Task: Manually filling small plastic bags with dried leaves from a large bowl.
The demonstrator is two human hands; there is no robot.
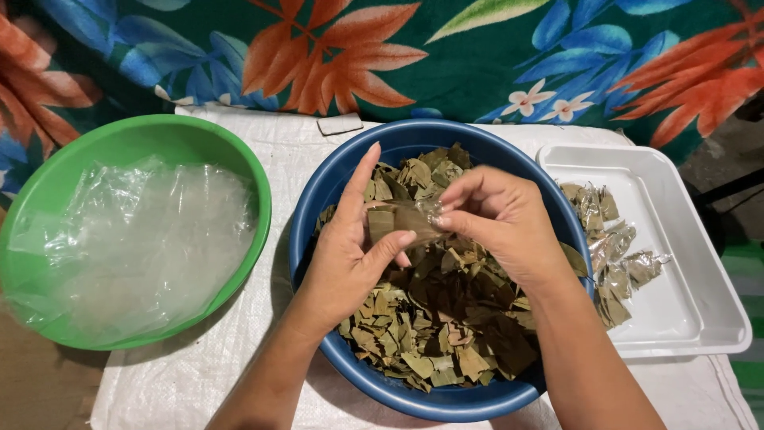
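**Small clear bag of dried leaves, held over the blue basin**

The little clear plastic bag (402, 221) sits dead centre of the frame, just above the middle. It's see-through and crinkly, lying roughly on its side, and stuffed with flat, olive-brown leaf pieces. It's pinched from both ends, so only the middle stretch shows.

Right under it is the pile of dried leaves (446, 318), loose and broken up, green-brown to dark brown. They fill the blue basin (318, 199), which takes up the centre and lower middle of the frame.
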